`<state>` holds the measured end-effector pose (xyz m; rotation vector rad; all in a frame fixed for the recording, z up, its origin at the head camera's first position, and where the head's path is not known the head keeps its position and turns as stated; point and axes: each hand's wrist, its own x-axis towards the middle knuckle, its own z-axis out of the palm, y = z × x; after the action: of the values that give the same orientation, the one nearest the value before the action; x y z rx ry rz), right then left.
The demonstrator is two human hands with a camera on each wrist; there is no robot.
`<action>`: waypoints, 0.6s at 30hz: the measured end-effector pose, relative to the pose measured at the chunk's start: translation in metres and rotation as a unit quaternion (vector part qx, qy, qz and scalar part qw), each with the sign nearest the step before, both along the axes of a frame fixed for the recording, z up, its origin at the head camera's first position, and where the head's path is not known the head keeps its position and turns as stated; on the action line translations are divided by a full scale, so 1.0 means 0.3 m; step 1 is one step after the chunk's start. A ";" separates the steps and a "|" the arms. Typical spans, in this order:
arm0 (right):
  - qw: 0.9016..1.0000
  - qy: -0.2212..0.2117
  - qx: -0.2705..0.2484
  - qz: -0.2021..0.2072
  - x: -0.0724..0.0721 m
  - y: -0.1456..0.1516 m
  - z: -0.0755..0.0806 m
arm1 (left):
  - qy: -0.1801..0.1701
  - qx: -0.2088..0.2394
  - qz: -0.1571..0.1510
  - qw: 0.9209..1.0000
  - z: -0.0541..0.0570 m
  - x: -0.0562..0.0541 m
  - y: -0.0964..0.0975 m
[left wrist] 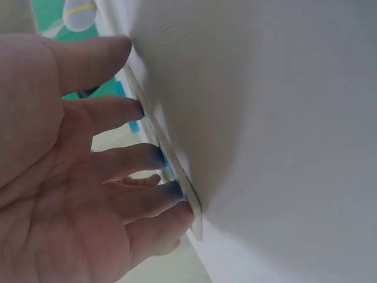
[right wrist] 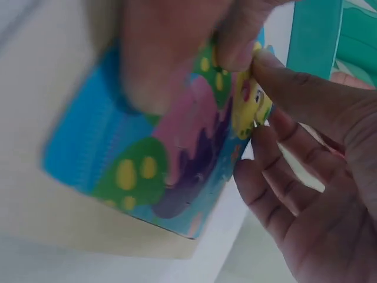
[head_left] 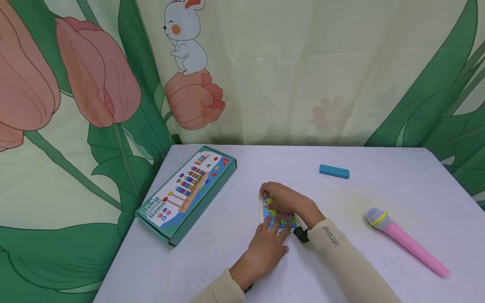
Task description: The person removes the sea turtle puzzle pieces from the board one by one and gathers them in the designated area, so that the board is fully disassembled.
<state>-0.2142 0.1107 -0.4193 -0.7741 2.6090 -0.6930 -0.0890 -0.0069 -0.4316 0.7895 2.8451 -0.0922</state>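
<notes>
A small picture puzzle [head_left: 268, 211] with blue, green, pink and yellow parts lies on the table in its pale wooden tray [right wrist: 135, 242]. My left hand [head_left: 264, 249] reaches from the near side, fingers spread and fairly straight, fingertips resting over the tray's near edge. In the left wrist view its palm shows beside the thin tray edge [left wrist: 171, 156]. At the far end, my right hand [head_left: 285, 198] pinches the puzzle; its thumb lies on the yellow figure [right wrist: 244, 109], with the other fingers by the border. Blurred left fingers [right wrist: 159, 53] press on the picture in the right wrist view.
A green ring game box [head_left: 189, 189] lies at the left of the white table. Towards the back right lies a blue block [head_left: 334, 171]. A pink toy microphone [head_left: 413, 246] rests at the right. Behind the table hangs a printed curtain [head_left: 280, 75].
</notes>
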 end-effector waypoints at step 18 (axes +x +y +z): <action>0.985 -0.014 -0.150 -0.086 -0.034 0.144 0.002 | -0.056 0.020 0.034 0.998 0.007 -0.014 0.011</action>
<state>-0.2244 0.1540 -0.4186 -0.6161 2.5998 -1.1590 -0.0932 -0.0037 -0.4296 0.6832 2.7728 0.0178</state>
